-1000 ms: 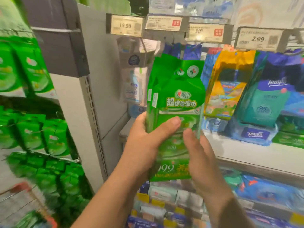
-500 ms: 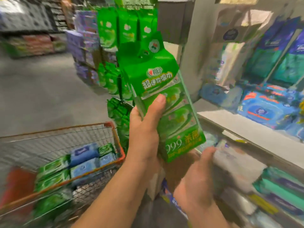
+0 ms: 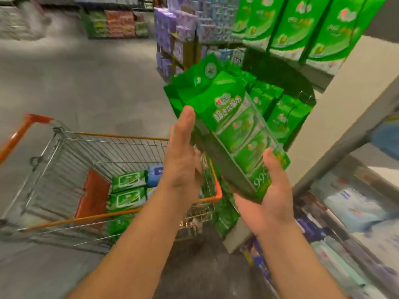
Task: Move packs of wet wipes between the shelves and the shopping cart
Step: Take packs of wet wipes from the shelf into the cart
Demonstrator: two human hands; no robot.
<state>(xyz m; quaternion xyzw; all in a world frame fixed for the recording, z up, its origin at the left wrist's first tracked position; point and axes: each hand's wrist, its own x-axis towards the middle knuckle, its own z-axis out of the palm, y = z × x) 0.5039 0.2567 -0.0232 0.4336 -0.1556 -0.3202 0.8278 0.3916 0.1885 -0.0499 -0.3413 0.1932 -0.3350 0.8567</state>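
While both hands hold the green wipes multipack (image 3: 233,134) tilted in mid-air, right hand (image 3: 267,195) cups its lower end, left hand (image 3: 183,156) flat-fingered against its side. Shopping cart (image 3: 121,156) below left holds wipe packs (image 3: 128,190); shelves (image 3: 354,130) right.

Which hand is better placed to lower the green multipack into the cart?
Left. The left hand lies flat along the green multipack on the side facing the cart. The right hand cups its lower end, shelf side.
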